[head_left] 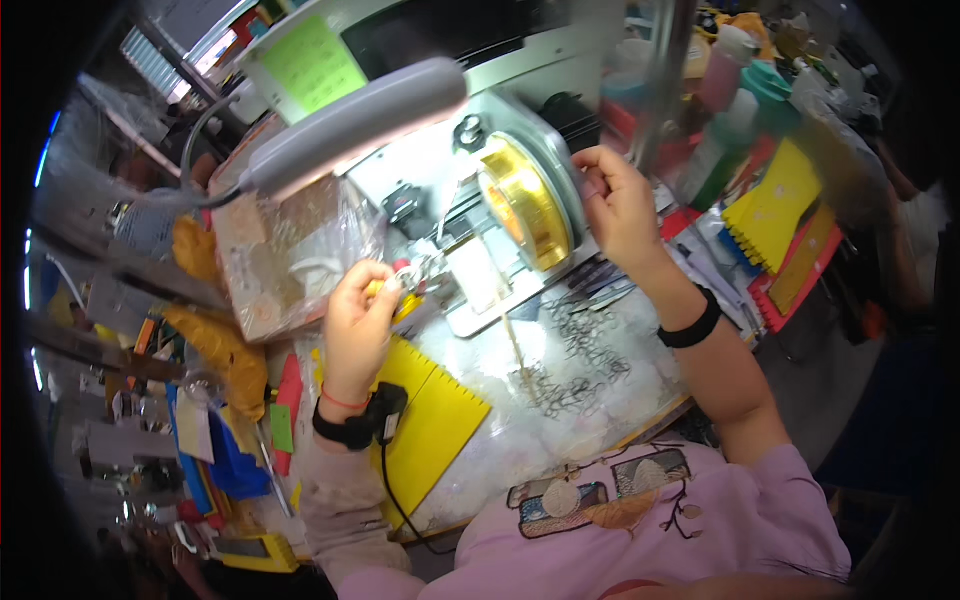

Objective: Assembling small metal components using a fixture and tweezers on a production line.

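A small bench machine (pixel 470 310) stands under the lamp, carrying a big gold-coloured spool (pixel 535 205) on its right side. My left hand (pixel 362 318) is closed in a pinch at the machine's front left, beside silver metal parts (pixel 425 268). What lies between those fingertips is too small to make out, though a bit of yellow shows there. At the machine's right edge, beyond the spool, my right hand (pixel 618 208) has its fingers curled and pressed together; what they grip is hidden. Thin dark curly pieces (pixel 580 365) lie scattered on the worktop before the machine.
A long grey lamp (pixel 355 125) hangs low over the machine's left. Plastic-wrapped box (pixel 290 255), yellow sheet (pixel 430 425) and orange-yellow bag (pixel 225 355) are at the left. Bottles (pixel 715 150) and yellow card (pixel 775 205) crowd the right. A black cable (pixel 390 490) trails from my left wrist.
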A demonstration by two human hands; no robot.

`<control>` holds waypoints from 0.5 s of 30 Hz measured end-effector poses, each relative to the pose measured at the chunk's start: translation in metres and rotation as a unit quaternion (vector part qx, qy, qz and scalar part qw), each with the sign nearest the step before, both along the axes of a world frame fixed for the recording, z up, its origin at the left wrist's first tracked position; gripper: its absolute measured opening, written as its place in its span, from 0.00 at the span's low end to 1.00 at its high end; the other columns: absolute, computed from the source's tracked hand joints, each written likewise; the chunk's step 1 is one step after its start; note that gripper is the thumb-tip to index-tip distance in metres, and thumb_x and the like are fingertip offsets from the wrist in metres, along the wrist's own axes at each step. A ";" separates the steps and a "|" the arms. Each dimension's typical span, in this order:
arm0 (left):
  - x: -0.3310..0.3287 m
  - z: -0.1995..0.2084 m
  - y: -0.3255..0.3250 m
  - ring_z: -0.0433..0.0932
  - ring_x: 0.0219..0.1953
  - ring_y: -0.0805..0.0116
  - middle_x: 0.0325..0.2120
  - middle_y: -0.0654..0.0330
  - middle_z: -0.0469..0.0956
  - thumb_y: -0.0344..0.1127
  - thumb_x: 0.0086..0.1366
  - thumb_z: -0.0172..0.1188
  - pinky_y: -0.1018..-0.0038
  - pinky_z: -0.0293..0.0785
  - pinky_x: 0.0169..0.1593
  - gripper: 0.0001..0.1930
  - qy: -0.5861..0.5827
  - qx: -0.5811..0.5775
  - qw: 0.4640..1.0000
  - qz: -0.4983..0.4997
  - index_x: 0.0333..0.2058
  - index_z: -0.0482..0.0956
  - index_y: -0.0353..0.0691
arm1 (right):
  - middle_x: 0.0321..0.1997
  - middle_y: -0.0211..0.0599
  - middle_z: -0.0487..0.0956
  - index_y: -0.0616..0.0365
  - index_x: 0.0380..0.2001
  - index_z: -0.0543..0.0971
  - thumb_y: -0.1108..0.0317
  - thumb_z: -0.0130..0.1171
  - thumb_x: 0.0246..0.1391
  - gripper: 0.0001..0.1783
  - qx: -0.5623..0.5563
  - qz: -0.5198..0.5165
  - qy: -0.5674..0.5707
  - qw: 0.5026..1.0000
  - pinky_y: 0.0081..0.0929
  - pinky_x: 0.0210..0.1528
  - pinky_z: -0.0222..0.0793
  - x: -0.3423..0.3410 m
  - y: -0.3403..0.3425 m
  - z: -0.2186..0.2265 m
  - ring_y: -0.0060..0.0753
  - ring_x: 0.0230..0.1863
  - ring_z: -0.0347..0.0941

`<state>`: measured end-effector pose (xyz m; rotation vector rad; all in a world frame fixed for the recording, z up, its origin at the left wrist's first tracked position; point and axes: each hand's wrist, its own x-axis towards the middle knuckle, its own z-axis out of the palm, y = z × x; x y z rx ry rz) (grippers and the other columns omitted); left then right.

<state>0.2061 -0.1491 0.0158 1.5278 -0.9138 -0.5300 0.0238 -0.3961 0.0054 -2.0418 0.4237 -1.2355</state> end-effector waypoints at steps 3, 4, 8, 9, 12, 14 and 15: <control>-0.003 0.001 0.007 0.62 0.25 0.87 0.24 0.73 0.68 0.25 0.66 0.53 0.86 0.56 0.28 0.02 0.025 -0.005 0.999 0.022 0.34 0.72 0.39 | 0.25 0.38 0.69 0.61 0.34 0.75 0.76 0.57 0.51 0.06 -0.063 -0.130 -0.031 0.989 0.31 0.30 0.63 -0.008 -0.024 0.000 0.35 0.24 0.66; 0.000 0.000 0.014 0.63 0.26 0.87 0.25 0.72 0.69 0.25 0.66 0.51 0.86 0.58 0.29 0.02 0.030 -0.003 0.999 0.012 0.34 0.71 0.39 | 0.26 0.38 0.70 0.61 0.34 0.75 0.76 0.57 0.51 0.06 -0.075 -0.170 -0.041 0.982 0.32 0.31 0.64 -0.011 -0.036 -0.001 0.37 0.25 0.66; 0.002 -0.001 0.012 0.65 0.28 0.86 0.28 0.69 0.72 0.26 0.68 0.50 0.87 0.60 0.32 0.01 0.048 -0.015 0.999 -0.011 0.35 0.69 0.39 | 0.25 0.41 0.74 0.62 0.35 0.75 0.76 0.56 0.52 0.06 -0.006 -0.237 -0.073 0.969 0.33 0.33 0.67 -0.031 -0.072 0.001 0.40 0.27 0.71; 0.001 0.000 0.010 0.65 0.28 0.86 0.28 0.69 0.72 0.26 0.68 0.50 0.87 0.60 0.32 0.01 0.052 -0.015 0.998 -0.020 0.35 0.69 0.39 | 0.24 0.41 0.75 0.62 0.35 0.75 0.75 0.56 0.53 0.06 -0.010 -0.250 -0.075 0.965 0.32 0.32 0.67 -0.033 -0.075 0.001 0.38 0.27 0.73; 0.001 0.000 0.009 0.63 0.27 0.86 0.27 0.69 0.71 0.28 0.69 0.49 0.86 0.58 0.31 0.01 0.051 -0.027 0.998 -0.009 0.36 0.68 0.39 | 0.22 0.29 0.72 0.63 0.37 0.75 0.75 0.54 0.55 0.06 0.032 -0.231 -0.058 0.971 0.20 0.31 0.64 -0.037 -0.077 0.007 0.19 0.25 0.66; 0.003 -0.001 0.009 0.60 0.26 0.85 0.25 0.70 0.68 0.29 0.70 0.48 0.85 0.55 0.30 0.02 0.008 -0.007 1.000 -0.001 0.36 0.68 0.40 | 0.22 0.29 0.72 0.63 0.37 0.75 0.74 0.55 0.55 0.06 0.032 -0.232 -0.053 0.971 0.21 0.29 0.64 -0.038 -0.085 0.002 0.19 0.24 0.66; 0.002 -0.002 0.007 0.59 0.26 0.84 0.24 0.71 0.66 0.29 0.70 0.48 0.84 0.54 0.30 0.03 -0.002 -0.008 1.000 -0.004 0.35 0.68 0.40 | 0.22 0.28 0.72 0.63 0.37 0.75 0.74 0.54 0.55 0.06 0.059 -0.216 -0.049 0.973 0.22 0.27 0.64 -0.039 -0.089 0.001 0.19 0.23 0.66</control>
